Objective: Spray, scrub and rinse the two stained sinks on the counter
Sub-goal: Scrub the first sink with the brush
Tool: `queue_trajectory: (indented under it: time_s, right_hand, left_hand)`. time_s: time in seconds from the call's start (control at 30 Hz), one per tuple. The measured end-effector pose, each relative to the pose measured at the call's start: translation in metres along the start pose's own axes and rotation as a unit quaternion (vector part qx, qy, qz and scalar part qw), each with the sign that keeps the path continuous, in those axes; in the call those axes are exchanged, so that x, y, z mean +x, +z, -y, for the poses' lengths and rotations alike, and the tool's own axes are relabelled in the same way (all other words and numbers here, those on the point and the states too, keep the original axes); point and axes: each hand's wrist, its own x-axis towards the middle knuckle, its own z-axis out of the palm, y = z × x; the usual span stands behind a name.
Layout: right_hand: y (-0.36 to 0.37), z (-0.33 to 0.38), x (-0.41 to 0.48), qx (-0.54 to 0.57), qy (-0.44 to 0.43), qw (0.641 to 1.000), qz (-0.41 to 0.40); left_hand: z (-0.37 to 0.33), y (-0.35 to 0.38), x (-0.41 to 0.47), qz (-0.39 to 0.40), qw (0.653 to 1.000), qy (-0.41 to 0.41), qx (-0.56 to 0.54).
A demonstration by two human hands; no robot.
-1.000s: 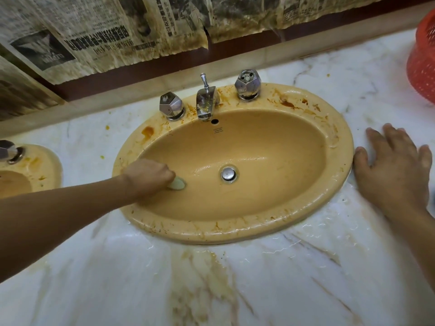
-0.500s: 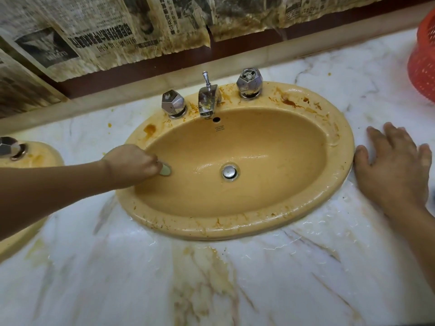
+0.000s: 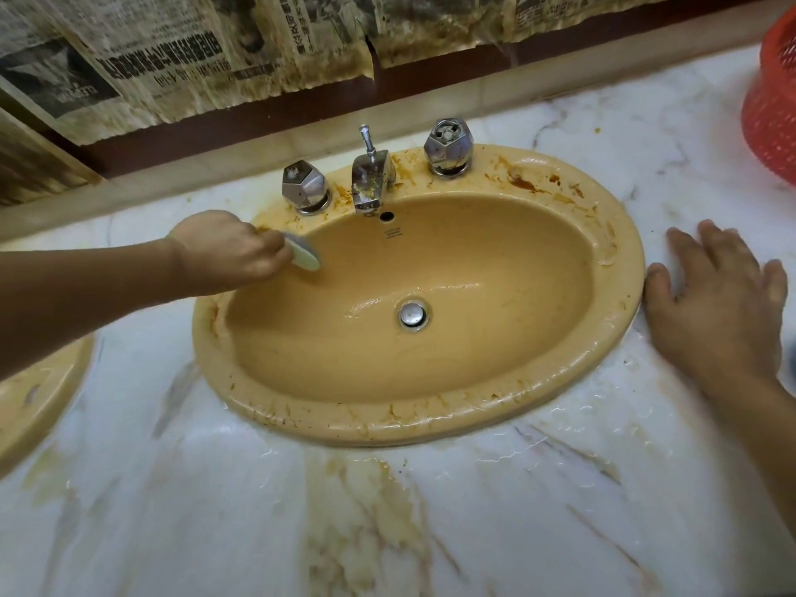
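Marble counter (image 3: 387, 519) under flat right hand (image 3: 723, 312); left hand (image 3: 228, 252) grips scrubber (image 3: 305, 254), long axis slanting into the sink (image 3: 474, 424).

Basin (image 3: 430, 269) is wide open for us; taps (image 3: 303, 185) and spout (image 3: 370, 178) crowd the back rim, red basket (image 3: 771, 101) blocks the worktop (image 3: 387, 510) far right.

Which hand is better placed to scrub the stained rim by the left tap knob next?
Probably the left hand: it grips the scrubber right beside that rim, below the left knob. The right hand lies flat on the counter, holding nothing.
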Motion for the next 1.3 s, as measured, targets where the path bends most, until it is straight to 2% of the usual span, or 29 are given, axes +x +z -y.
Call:
queue_trajectory:
  time_s: [0.07, 0.1, 0.23, 0.33, 0.5, 0.6, 0.73, 0.8, 0.87, 0.93, 1.0, 1.07, 1.17, 1.2, 1.23, 1.3]
  right_hand:
    - [0.000, 0.001, -0.001, -0.005, 0.002, 1.000, 0.003]
    - [-0.001, 0.001, -0.001, -0.007, 0.002, 1.000, 0.004]
    - [-0.001, 0.001, -0.001, -0.010, 0.006, 1.000, 0.007]
    - [-0.001, 0.002, -0.002, -0.012, 0.003, 1.000, 0.008]
    - [-0.003, 0.003, -0.002, -0.004, 0.007, 1.000, 0.008]
    - [-0.003, 0.003, -0.003, -0.009, 0.006, 1.000, 0.007]
    - [-0.004, 0.003, -0.002, -0.008, 0.002, 1.000, 0.008]
    - [-0.003, 0.001, -0.003, -0.011, -0.001, 1.000, 0.006]
    - [-0.003, 0.000, -0.001, -0.006, -0.002, 1.000, 0.003]
    - [-0.002, 0.000, 0.000, -0.004, -0.004, 1.000, 0.002]
    - [-0.001, 0.000, -0.001, -0.006, -0.004, 1.000, 0.001]
    - [0.000, -0.001, -0.001, -0.008, -0.003, 1.000, 0.002]
    - [-0.001, -0.001, 0.000, -0.005, -0.008, 1.000, 0.003]
    - [-0.002, -0.001, 0.000, -0.007, -0.008, 1.000, 0.000]
    - [-0.001, -0.001, -0.001, -0.009, -0.008, 1.000, -0.003]
    - [0.000, -0.001, 0.000, -0.012, -0.012, 1.000, -0.003]
  left_hand:
    - [0.002, 0.004, -0.007, 0.026, 1.000, 0.011, 0.014]
    - [0.001, 0.002, 0.003, 0.014, 1.000, 0.013, 0.024]
    - [-0.006, -0.018, 0.076, -0.087, 0.995, 0.016, 0.049]
    - [-0.009, -0.024, 0.087, -0.082, 0.995, -0.001, 0.049]
    - [-0.009, -0.001, 0.036, -0.066, 0.998, -0.021, 0.002]
    - [-0.011, 0.005, 0.025, -0.036, 0.999, -0.022, 0.013]
    - [-0.018, -0.002, 0.052, -0.063, 0.997, -0.049, 0.014]
    - [-0.021, -0.010, 0.060, -0.022, 0.999, -0.043, 0.022]
    - [-0.023, -0.009, 0.040, 0.104, 0.993, -0.043, 0.019]
    - [-0.031, -0.007, 0.004, 0.206, 0.975, -0.064, -0.060]
    - [-0.043, -0.011, -0.024, 0.244, 0.955, -0.092, -0.142]
    - [-0.050, -0.024, -0.029, 0.308, 0.903, -0.136, -0.266]
    - [-0.044, -0.043, -0.019, 0.372, 0.784, -0.162, -0.469]
    - [-0.041, -0.044, -0.015, 0.386, 0.769, -0.165, -0.482]
    - [-0.038, -0.044, -0.013, 0.387, 0.788, -0.172, -0.446]
    - [-0.038, -0.043, -0.008, 0.352, 0.875, -0.189, -0.273]
